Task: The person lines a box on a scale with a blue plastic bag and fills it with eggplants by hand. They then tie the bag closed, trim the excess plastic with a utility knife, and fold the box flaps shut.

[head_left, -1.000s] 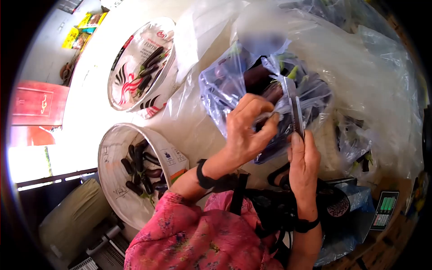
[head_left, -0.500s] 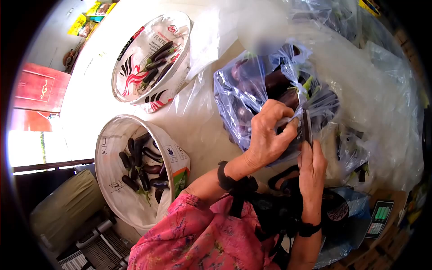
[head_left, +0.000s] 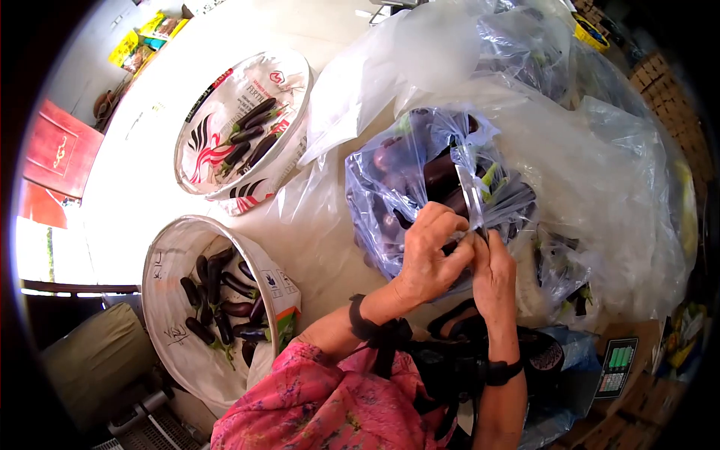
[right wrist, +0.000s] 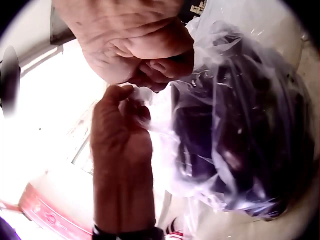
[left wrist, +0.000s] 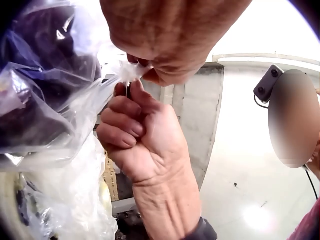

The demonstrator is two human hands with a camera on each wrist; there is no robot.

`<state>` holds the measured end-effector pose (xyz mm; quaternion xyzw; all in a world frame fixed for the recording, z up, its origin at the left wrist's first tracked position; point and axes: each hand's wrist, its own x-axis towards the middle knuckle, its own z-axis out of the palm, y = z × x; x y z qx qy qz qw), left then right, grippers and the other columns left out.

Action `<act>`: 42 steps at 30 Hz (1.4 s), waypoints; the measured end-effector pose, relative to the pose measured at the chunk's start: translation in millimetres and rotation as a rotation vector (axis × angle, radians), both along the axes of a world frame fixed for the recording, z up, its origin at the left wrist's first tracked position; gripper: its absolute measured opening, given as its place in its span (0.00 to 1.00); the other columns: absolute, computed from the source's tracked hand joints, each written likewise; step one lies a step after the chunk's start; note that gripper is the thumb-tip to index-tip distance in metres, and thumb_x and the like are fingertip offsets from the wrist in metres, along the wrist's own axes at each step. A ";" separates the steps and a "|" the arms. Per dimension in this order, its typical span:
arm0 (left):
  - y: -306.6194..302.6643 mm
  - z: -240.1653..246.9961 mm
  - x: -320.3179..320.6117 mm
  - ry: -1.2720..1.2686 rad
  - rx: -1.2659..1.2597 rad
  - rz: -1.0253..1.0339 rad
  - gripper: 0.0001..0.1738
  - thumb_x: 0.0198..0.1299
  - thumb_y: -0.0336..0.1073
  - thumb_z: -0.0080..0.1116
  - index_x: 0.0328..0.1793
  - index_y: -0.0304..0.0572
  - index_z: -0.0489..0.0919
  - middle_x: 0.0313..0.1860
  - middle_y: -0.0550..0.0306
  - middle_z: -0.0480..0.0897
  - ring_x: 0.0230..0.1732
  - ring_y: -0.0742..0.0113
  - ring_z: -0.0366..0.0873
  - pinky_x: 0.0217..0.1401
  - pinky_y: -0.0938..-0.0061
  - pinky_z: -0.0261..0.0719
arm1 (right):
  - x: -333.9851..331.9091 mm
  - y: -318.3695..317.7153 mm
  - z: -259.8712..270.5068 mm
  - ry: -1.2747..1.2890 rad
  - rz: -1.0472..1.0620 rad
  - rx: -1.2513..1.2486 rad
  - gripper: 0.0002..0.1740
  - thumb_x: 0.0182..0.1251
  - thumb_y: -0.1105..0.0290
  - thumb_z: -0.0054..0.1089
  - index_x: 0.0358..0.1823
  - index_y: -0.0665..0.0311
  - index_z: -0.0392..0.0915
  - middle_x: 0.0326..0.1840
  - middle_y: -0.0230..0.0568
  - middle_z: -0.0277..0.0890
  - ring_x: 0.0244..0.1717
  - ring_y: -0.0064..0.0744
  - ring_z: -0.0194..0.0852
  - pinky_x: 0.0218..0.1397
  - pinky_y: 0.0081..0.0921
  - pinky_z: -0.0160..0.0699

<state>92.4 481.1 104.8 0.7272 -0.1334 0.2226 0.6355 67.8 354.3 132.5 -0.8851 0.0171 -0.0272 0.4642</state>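
A thin bluish clear plastic bag (head_left: 379, 169) filled with dark purple eggplants (head_left: 441, 174) lies on the pale surface beyond the hands. My left hand (head_left: 431, 255) pinches gathered plastic at its near side, with fingers curled. Close against it, my right hand (head_left: 495, 277) pinches the same gathered plastic between thumb and fingers. A narrow pale strip (head_left: 471, 193) runs from the fingertips over the bag. In the left wrist view my right hand (left wrist: 145, 135) has its other fingers curled in. The right wrist view has the bag (right wrist: 235, 145) beside my left hand (right wrist: 122, 145).
Two white round containers, one upper left (head_left: 300, 139) and one lower left (head_left: 152, 315), hold slim eggplants. Clear plastic sheeting (head_left: 615, 217) covers the right side. A small bag (head_left: 562, 266) lies nearer, with a device with keys (head_left: 617, 367) at the lower right.
My hands have come together, the right thumb now beside the left fingertips. The dark strip between them is mostly out of sight. The head view has shifted.
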 end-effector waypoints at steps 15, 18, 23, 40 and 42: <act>27.3 9.5 -0.1 -0.014 0.302 -0.036 0.07 0.51 0.21 0.64 0.35 0.31 0.79 0.34 0.50 0.79 0.35 0.58 0.77 0.41 0.70 0.75 | -42.2 1.6 -11.4 0.024 0.013 0.091 0.13 0.75 0.64 0.51 0.38 0.68 0.67 0.24 0.65 0.72 0.33 0.72 0.71 0.29 0.54 0.65; 29.5 13.8 3.3 -0.052 0.353 -0.117 0.07 0.50 0.20 0.64 0.36 0.32 0.79 0.35 0.49 0.79 0.40 0.57 0.77 0.46 0.69 0.74 | -63.8 -7.6 -5.8 0.061 -0.043 0.160 0.13 0.76 0.64 0.51 0.37 0.67 0.66 0.23 0.64 0.72 0.31 0.70 0.71 0.29 0.53 0.65; 24.2 17.2 -5.6 -0.052 0.377 -0.089 0.08 0.49 0.21 0.65 0.36 0.32 0.79 0.39 0.49 0.80 0.45 0.55 0.76 0.52 0.67 0.73 | -48.1 -11.6 -6.4 -0.046 -0.008 0.047 0.11 0.75 0.65 0.52 0.39 0.65 0.66 0.19 0.60 0.71 0.27 0.67 0.73 0.27 0.55 0.65; 22.2 24.2 -13.1 -0.157 0.446 0.018 0.09 0.48 0.20 0.66 0.36 0.32 0.79 0.35 0.48 0.79 0.41 0.52 0.76 0.45 0.65 0.74 | -51.1 -1.3 -1.8 -0.080 0.021 -0.057 0.13 0.73 0.64 0.54 0.36 0.66 0.66 0.20 0.62 0.73 0.27 0.68 0.75 0.26 0.56 0.69; 24.2 23.3 -11.0 -0.122 0.421 0.060 0.10 0.48 0.20 0.66 0.36 0.33 0.79 0.35 0.48 0.79 0.41 0.51 0.76 0.46 0.64 0.74 | -39.5 0.8 -4.7 -0.048 0.061 -0.044 0.12 0.73 0.64 0.54 0.36 0.66 0.67 0.22 0.63 0.74 0.28 0.68 0.75 0.28 0.56 0.70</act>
